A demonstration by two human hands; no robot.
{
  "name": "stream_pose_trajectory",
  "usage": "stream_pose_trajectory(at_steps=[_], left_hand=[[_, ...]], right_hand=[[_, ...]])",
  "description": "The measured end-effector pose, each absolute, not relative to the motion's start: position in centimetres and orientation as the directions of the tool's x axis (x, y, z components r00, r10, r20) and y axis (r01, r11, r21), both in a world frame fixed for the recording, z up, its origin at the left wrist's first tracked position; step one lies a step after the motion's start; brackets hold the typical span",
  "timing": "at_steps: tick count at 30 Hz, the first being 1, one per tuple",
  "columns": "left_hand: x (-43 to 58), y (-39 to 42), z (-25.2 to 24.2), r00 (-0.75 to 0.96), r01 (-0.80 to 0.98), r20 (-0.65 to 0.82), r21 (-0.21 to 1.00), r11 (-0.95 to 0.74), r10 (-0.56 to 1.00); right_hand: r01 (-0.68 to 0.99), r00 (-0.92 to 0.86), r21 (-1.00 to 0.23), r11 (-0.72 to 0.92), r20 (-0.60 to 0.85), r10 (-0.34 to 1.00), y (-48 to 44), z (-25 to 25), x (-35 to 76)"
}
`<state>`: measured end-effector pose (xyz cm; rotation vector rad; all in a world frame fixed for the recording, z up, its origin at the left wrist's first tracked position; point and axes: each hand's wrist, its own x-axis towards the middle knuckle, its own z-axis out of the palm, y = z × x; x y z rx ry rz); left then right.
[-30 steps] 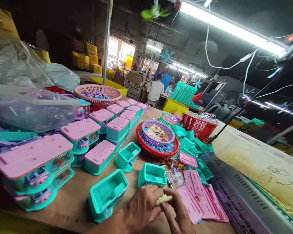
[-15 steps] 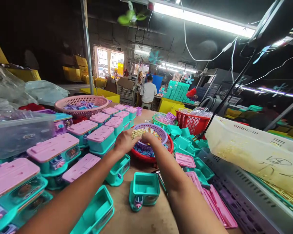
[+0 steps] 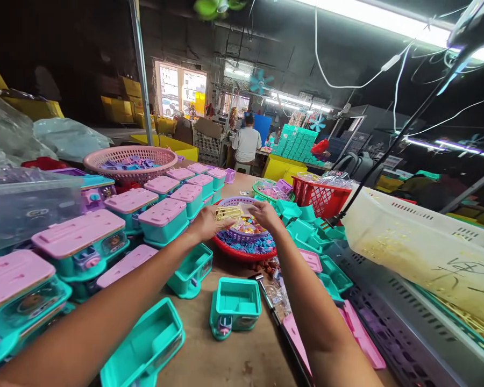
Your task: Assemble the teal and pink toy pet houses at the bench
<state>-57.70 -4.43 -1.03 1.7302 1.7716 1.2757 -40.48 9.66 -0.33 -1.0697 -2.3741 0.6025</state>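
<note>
My left hand is closed on a pale yellow slatted piece, held over the baskets. Beside it, my right hand pinches a whitish, clear sheet or bag. Below both hands sits a purple basket with small colourful pieces, inside a red basket of blue pieces. Nearer me on the table stands an open teal box with a small dial on its front. Another open teal box lies under my left forearm.
Teal boxes with pink lids crowd the left. A pink basket stands behind them. A hammer lies right of the near box. Teal trays, a red crate and a white bin fill the right. A seated person is farther back.
My hands have moved apart, the right one shifting right. The whitish sheet now shows between them, and more of the baskets is visible. The view has shifted slightly.
</note>
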Motion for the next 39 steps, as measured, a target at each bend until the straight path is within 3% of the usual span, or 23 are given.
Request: stream_pose_trajectory(at_steps=[3,6,9,11,14,16,20,23,27,31,35,39], left_hand=[[-55.9,-7.3,-0.6,-0.061,0.248,0.288,0.932,-0.265,0.956],[-52.9,-11.7,-0.8,0.013,-0.061,0.218,0.974,-0.217,0.976],[-50.0,-16.2,-2.2,0.024,-0.139,0.162,0.978,-0.157,0.987],[-48.7,-18.7,-3.9,0.013,-0.115,0.119,0.987,-0.117,0.993],[-47.7,-21.8,-6.7,0.024,-0.019,0.074,0.997,-0.073,0.997],[-47.5,-23.4,-8.4,0.015,0.138,0.102,0.985,-0.104,0.995],[-47.4,-25.2,-11.0,0.138,0.493,0.181,0.840,-0.226,0.974],[-47.0,-25.4,-13.0,0.182,0.612,0.248,0.728,-0.307,0.951],[-46.3,-24.8,-15.0,0.086,0.672,0.338,0.675,-0.305,0.937],[-46.2,-24.7,-15.3,0.116,0.697,0.316,0.650,-0.303,0.942],[-46.3,-24.7,-15.0,0.126,0.703,0.304,0.645,-0.301,0.944],[-46.3,-24.3,-15.2,0.195,0.722,0.317,0.594,-0.355,0.928]], right_hand=[[0.411,-0.526,-0.719,0.560,0.315,0.790,5.5,-0.4,-37.6],[0.162,-0.450,-0.876,0.455,0.345,0.824,-1.1,-2.5,-35.4],[-0.201,-0.375,-0.955,0.220,0.282,0.883,-8.3,-5.8,-34.0],[-0.305,-0.378,-0.948,0.089,0.206,0.902,-12.2,-8.0,-33.2],[-0.270,-0.495,-0.962,-0.043,0.100,0.863,-16.1,-10.4,-31.5],[-0.168,-0.578,-0.985,-0.048,0.059,0.814,-17.3,-11.3,-29.8],[0.168,-0.620,-0.958,0.231,0.079,0.780,-18.0,-12.3,-26.7],[0.309,-0.611,-0.866,0.393,0.136,0.780,-18.2,-13.2,-26.0],[0.295,-0.488,-0.880,0.373,0.198,0.850,-19.0,-14.7,-26.6],[0.234,-0.445,-0.912,0.337,0.208,0.871,-19.6,-15.6,-26.9],[0.209,-0.538,-0.923,0.323,0.167,0.826,-19.7,-15.4,-26.3],[0.083,-0.625,-0.961,0.265,0.157,0.765,-19.8,-14.8,-25.7]])
